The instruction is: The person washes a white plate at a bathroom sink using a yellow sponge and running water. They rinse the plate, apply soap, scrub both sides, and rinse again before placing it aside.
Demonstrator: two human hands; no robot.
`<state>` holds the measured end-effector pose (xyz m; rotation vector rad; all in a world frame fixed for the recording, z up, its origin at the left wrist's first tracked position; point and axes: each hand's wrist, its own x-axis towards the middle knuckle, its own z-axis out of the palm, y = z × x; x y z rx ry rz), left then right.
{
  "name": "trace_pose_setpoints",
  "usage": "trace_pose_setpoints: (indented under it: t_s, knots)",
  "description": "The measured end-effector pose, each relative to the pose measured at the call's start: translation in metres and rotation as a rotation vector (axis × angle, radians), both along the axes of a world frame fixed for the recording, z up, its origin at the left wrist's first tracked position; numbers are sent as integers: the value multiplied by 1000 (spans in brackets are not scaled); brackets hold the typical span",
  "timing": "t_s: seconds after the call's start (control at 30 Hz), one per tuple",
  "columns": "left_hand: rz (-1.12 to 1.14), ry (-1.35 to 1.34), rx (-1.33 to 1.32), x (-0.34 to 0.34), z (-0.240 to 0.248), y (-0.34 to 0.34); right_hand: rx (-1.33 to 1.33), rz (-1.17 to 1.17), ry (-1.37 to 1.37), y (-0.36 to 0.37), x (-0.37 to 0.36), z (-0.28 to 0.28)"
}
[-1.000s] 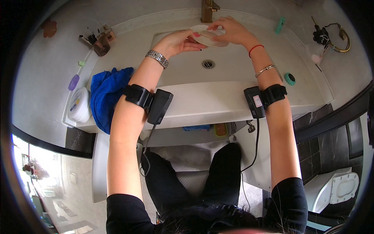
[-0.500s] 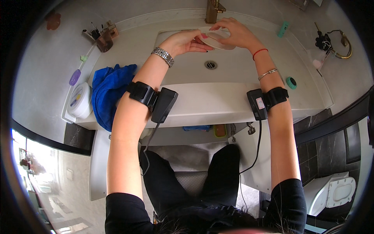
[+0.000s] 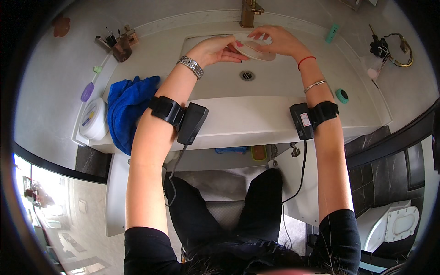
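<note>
Over the white sink basin (image 3: 215, 85), below the brass tap (image 3: 247, 16), I hold a pale round dish (image 3: 262, 56) tilted. My left hand (image 3: 219, 49) grips its left rim, thumb on top and fingers underneath. At the dish's right side is my right hand (image 3: 280, 42), thumb lying over the inner face and the other fingers curled past the far rim. Where those fingertips touch is partly hidden. A metal drain (image 3: 247, 75) shows beneath the dish.
A blue towel (image 3: 126, 107) lies on the left counter beside a white lidded tub (image 3: 94, 119). A brown cup of brushes (image 3: 121, 49) stands far left. On the right are a teal round item (image 3: 342, 96) and a teal bottle (image 3: 332, 33). Cabinet doors hang open below.
The dish has tipped and shifted slightly nearer to me. My right-hand fingers have moved a little along its far side, while the left hand keeps its hold.
</note>
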<state>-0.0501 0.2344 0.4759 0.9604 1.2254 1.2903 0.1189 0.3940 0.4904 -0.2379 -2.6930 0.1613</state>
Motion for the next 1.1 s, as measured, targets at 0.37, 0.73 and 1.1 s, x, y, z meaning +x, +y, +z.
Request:
trace_pose_setpoints:
  t_s: [0.37,0.73,1.1]
  knots:
    - [22,6,29,2,2,-1,-9,6,24,5,0,-5]
    - [-21,50,13,4,4,-4,-150,-48,-30,5,4,-4]
    - [-31,90,-2,3,5,-2,-138,-146,6,25,6,-11]
